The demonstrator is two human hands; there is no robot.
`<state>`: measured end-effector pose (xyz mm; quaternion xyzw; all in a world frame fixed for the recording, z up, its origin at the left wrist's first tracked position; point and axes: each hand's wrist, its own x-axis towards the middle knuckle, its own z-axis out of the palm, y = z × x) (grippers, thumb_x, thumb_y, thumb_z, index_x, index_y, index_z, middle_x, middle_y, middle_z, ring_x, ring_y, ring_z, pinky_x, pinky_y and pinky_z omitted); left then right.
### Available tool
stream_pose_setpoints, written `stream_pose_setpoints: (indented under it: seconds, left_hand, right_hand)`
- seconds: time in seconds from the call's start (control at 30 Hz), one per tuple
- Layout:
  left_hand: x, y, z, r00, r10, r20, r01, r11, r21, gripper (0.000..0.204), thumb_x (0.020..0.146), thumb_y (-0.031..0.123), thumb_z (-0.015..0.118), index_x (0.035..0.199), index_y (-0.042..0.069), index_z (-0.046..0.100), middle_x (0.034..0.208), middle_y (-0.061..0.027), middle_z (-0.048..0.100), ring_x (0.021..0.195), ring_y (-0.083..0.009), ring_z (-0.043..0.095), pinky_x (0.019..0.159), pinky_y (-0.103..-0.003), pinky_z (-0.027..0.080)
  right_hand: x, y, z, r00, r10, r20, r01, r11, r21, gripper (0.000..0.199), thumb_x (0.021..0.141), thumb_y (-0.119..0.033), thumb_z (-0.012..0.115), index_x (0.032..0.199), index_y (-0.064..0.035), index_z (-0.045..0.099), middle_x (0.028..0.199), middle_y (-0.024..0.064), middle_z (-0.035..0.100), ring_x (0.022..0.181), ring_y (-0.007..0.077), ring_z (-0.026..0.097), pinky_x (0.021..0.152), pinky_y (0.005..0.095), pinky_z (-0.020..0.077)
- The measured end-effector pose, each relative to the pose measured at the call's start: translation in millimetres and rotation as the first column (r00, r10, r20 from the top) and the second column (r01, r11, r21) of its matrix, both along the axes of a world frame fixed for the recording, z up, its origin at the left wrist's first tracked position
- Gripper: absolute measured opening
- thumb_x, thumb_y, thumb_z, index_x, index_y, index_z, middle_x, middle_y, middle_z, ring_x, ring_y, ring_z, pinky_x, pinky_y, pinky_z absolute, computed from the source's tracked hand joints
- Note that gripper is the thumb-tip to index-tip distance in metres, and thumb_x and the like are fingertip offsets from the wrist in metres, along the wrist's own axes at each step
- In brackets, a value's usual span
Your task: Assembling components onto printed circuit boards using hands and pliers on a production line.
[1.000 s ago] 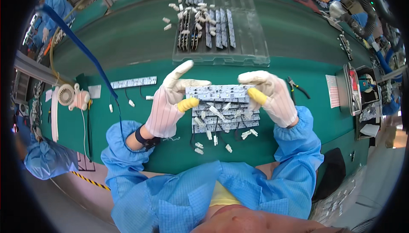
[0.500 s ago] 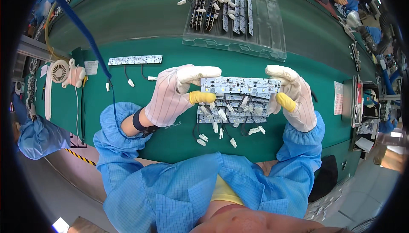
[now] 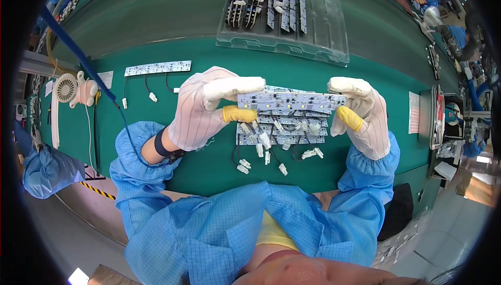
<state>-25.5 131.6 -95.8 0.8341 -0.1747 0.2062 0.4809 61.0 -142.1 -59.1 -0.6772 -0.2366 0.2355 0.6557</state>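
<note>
A narrow white LED circuit board (image 3: pixel 292 101) is held level between my two gloved hands. My left hand (image 3: pixel 201 108) pinches its left end, with the yellow-tipped thumb below and the fingers above. At the other end, my right hand (image 3: pixel 365 115) grips the board with its thumb and bent fingers. Beneath and nearer to me, several similar boards (image 3: pixel 308 139) lie in overlapping rows on the green mat. Dark wires with white plug connectors (image 3: pixel 265 140) spread over them and toward my body. The held board hides part of these rows.
A clear plastic tray (image 3: pixel 331 42) with upright boards stands at the back. Another board (image 3: pixel 158 68) lies left, its wires toward me. A small fan (image 3: pixel 67 88) and blue coiled cord (image 3: pixel 78 51) are farther left; a metal box (image 3: pixel 431 118) stands right. Other people work nearby.
The held board looks slightly larger and more steeply tilted, as if raised a little. Both hands keep their grip on its ends. The whole view has shifted slightly.
</note>
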Motion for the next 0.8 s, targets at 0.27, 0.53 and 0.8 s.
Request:
stream_pose_setpoints:
  seconds: [0.27,0.53,0.8]
  left_hand:
    - [2,1,9,0.998,0.037,-0.054,-0.036,0.999,0.013,0.049,0.066,0.038,0.075,0.105,0.008,0.069,0.082,-0.0047,0.066,0.073,-0.0172,0.063,0.065,-0.027,0.047]
    - [3,2,-3,0.999,0.041,0.009,-0.041,0.999,-0.034,0.049,0.068,0.034,0.075,0.108,0.007,0.068,0.086,-0.0062,0.065,0.074,-0.0172,0.062,0.065,-0.026,0.048]
    - [2,-1,-2,0.992,0.025,-0.120,-0.042,0.988,-0.145,0.050,0.071,0.032,0.075,0.111,0.002,0.066,0.092,-0.0060,0.063,0.076,-0.0128,0.061,0.068,-0.024,0.048]
  right_hand:
    - [2,-7,3,0.997,0.057,-0.052,-0.057,0.998,0.007,0.039,0.087,-0.013,0.064,0.121,0.0010,0.054,0.091,0.0097,0.065,0.058,0.0086,0.058,0.050,0.0204,0.0455]
    - [-3,0,9,1.000,0.000,-0.025,-0.001,1.000,-0.029,0.044,0.083,-0.014,0.068,0.120,0.0041,0.052,0.081,0.0086,0.064,0.051,0.0073,0.055,0.047,0.0176,0.0407]
    - [-2,-3,11,0.999,0.029,-0.020,-0.029,0.999,-0.022,0.041,0.082,-0.006,0.066,0.120,0.0035,0.054,0.088,0.0092,0.064,0.051,0.0064,0.053,0.046,0.0177,0.0407]
